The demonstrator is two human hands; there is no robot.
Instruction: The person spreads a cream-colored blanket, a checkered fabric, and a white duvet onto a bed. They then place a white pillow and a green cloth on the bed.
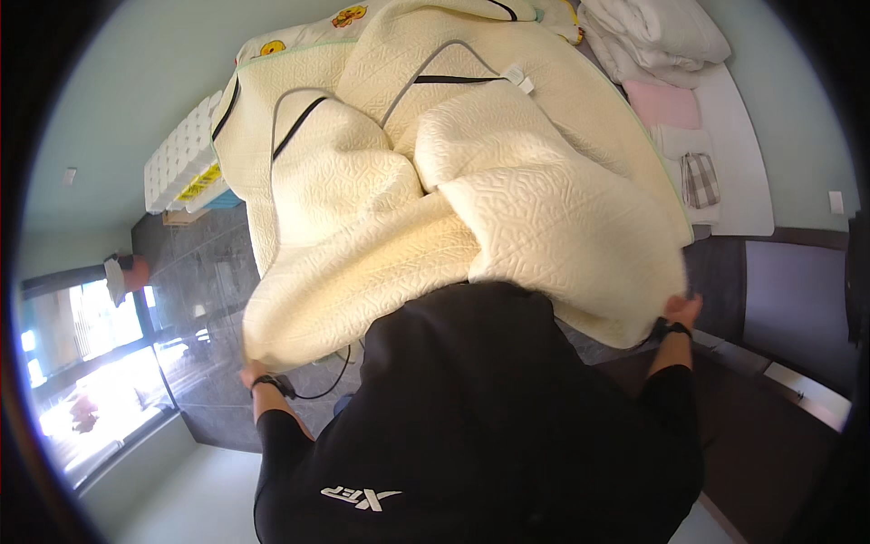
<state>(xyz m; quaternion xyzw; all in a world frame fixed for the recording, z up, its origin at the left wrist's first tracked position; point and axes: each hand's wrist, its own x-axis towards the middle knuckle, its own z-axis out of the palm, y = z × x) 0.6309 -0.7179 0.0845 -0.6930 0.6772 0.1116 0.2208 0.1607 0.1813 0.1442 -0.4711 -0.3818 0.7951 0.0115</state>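
A large cream quilted mattress pad (562, 213) with an embossed pattern is spread in loose folds before me. Grey edging and black straps show at its far corners. At its near left edge my left hand (252, 373) is closed on the fabric, with the fingers partly hidden. Out at the near right edge, my right hand (685, 311) is closed around the pad's side. Between my two arms the near part of the pad sags and bulges close to my body. Beneath it lies another cream layer (553, 68) with pale green edging.
White bedding (662, 36) is heaped at the far right, near a pink folded cloth (663, 104) and a checked cloth (700, 179). A white cushioned block (186, 150) stands on the left. Grey tiles (204, 272) cover the floor. A black cable (340, 376) hangs near my left wrist.
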